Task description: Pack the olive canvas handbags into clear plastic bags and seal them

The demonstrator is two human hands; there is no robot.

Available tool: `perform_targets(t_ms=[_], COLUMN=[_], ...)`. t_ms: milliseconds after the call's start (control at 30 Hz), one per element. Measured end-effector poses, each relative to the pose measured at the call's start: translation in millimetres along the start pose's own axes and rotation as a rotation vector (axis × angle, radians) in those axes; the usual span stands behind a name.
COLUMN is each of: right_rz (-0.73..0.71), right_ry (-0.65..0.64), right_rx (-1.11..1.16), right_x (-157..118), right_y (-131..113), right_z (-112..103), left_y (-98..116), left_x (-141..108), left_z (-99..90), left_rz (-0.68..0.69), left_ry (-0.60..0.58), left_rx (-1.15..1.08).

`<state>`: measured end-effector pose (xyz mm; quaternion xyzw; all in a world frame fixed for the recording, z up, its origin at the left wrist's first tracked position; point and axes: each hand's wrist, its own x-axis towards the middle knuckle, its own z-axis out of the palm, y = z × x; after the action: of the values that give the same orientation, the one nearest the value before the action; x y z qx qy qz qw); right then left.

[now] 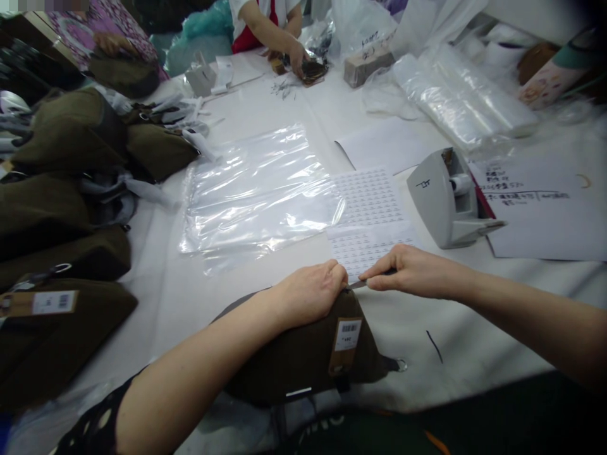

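A dark brown fabric bag lies at the table's near edge, with a metal ring at its right corner. From it hangs a cardboard tag bearing a white barcode sticker. My left hand is closed on the bag's upper edge. Just right of it, my right hand pinches a small metal-bladed cutter, its tip against the bag's edge by my left fingers. Most of the cutter's handle is hidden in my grip, so its exact kind is unclear.
Clear plastic bags lie flat beyond my hands, beside printed label sheets. A grey tape dispenser stands right, near handwritten paper. Several brown bags pile up left. Two people work across the table. Plastic rolls lie back right.
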<state>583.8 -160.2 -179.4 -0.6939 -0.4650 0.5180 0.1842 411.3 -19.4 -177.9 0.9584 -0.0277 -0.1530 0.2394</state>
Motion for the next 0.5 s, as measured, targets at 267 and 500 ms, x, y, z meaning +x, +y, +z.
perform_targets(t_ms=[267,500], right_rz=[-0.004,0.039], right_ry=[0.019,1.146], right_rx=[0.137,0.441], right_x=[0,-67], right_y=[0,65], right_z=[-2,-32], left_y=[-4,21], left_x=[0,-44], left_z=[2.1,-42.3], left_rz=[-0.059,-0.224], left_ry=[0.038,0.283], left_rx=[-0.071,-0.427])
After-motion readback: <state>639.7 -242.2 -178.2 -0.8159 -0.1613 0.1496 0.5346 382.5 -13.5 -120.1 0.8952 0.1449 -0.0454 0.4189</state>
